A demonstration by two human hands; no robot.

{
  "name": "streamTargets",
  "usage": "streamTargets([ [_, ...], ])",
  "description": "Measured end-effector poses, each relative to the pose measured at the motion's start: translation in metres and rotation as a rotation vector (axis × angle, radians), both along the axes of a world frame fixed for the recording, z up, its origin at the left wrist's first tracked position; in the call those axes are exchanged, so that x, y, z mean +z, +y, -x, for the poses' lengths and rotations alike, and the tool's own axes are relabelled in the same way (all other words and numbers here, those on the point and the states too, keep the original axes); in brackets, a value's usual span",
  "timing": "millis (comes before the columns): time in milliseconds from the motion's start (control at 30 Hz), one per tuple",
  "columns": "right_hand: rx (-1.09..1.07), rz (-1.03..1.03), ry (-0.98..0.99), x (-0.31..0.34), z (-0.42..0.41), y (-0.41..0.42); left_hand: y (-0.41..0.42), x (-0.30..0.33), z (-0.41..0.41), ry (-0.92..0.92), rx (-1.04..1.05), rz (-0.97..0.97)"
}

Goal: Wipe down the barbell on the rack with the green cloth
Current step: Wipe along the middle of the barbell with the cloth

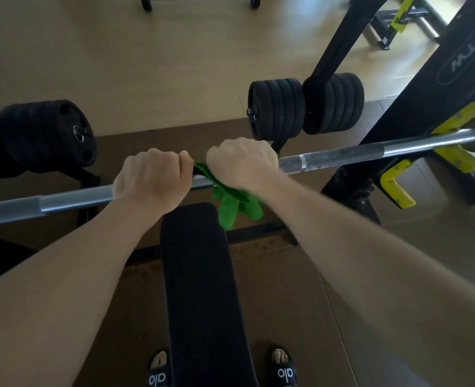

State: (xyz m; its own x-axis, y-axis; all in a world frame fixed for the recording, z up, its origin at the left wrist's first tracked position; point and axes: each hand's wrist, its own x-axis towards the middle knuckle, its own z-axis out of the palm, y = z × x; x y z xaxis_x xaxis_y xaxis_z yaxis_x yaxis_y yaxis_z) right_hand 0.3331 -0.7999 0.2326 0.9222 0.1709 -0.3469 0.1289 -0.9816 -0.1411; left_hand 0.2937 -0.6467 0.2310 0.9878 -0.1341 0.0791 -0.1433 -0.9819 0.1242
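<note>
Barbell (342, 155), a steel bar, runs across the view from lower left to upper right, its right end resting on the black and yellow rack (431, 88). Both hands are on its middle part, knuckles up. The left hand (149, 177) has its grip curled round the bare bar. Just beside it, the right hand (242, 163) has its grip closed over the green cloth (230, 205), holding it against the bar; a bunched tail of the cloth hangs down below the bar, over the head end of the black padded bench (200, 289). Stacks of black weight plates (278, 107) sit on storage pegs beyond the bar, with another stack (49, 135) at the left. Two feet in black slides (285, 372) stand either side of the bench.
</note>
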Motion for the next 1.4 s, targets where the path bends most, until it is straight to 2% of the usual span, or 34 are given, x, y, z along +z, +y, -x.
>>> streamTargets([
  [67, -0.099, -0.004, -0.520, -0.014, 0.033, 0.004, 0.001, 0.000, 0.001, -0.011, -0.007, 0.023],
  [133, -0.070, -0.133, -0.834, -0.030, 0.050, 0.001, 0.001, -0.001, 0.001, -0.021, -0.011, 0.036],
  [200, 0.006, -0.229, -0.934, -0.050, 0.056, -0.010, 0.002, -0.001, 0.001, -0.019, -0.011, 0.023],
  [367, 0.208, -0.237, -1.015, -0.056, 0.051, -0.035, 0.005, -0.002, 0.002, -0.004, 0.001, 0.030],
  [433, 0.155, -0.165, -0.911, -0.040, 0.038, -0.042, 0.005, -0.002, 0.002, -0.010, -0.006, 0.046],
  [533, 0.109, 0.041, -0.636, -0.016, 0.030, -0.042, 0.004, -0.001, 0.002, -0.015, 0.003, 0.043],
  [600, 0.146, 0.016, -0.471, -0.002, 0.021, -0.042, 0.003, -0.001, 0.003, -0.017, 0.004, 0.014],
  [633, 0.169, -0.017, -0.323, 0.003, 0.012, -0.043, 0.003, -0.001, 0.003, -0.015, 0.001, 0.004],
  [733, 0.182, -0.074, 0.296, 0.005, -0.027, -0.052, 0.002, -0.002, 0.002, -0.003, -0.001, -0.037],
  [767, 0.165, -0.075, 0.435, 0.001, -0.040, -0.052, 0.003, -0.003, 0.001, 0.000, -0.002, -0.046],
  [833, 0.187, -0.002, 0.590, 0.000, -0.051, -0.051, 0.002, -0.004, 0.000, -0.006, -0.005, -0.044],
  [867, 0.199, 0.020, 0.598, 0.000, -0.053, -0.052, 0.002, -0.004, 0.000, -0.015, -0.009, -0.048],
  [933, 0.208, 0.019, 0.529, 0.007, -0.047, -0.050, 0.002, -0.005, 0.001, -0.026, -0.004, -0.061],
  [967, 0.214, 0.003, 0.418, 0.010, -0.036, -0.051, 0.002, -0.005, 0.000, -0.024, -0.002, -0.059],
  [1000, 0.236, 0.006, 0.215, 0.011, -0.023, -0.053, 0.002, -0.004, 0.000, -0.021, -0.003, -0.055],
  [1067, 0.185, -0.009, -0.417, -0.006, 0.014, -0.059, 0.001, -0.002, 0.001, -0.010, 0.000, -0.034],
  [1100, 0.149, -0.036, -0.644, -0.013, 0.033, -0.062, 0.001, -0.002, 0.002, -0.006, 0.006, -0.022],
  [1133, 0.112, -0.047, -0.760, -0.019, 0.046, -0.064, 0.001, -0.002, 0.002, 0.000, 0.011, -0.012],
  [1267, 0.013, -0.149, -0.877, -0.038, 0.053, -0.068, 0.001, -0.004, 0.001, -0.023, 0.003, -0.011],
  [1400, 0.095, -0.189, -0.946, -0.054, 0.065, -0.078, 0.004, -0.006, 0.000, -0.028, -0.012, -0.033],
])
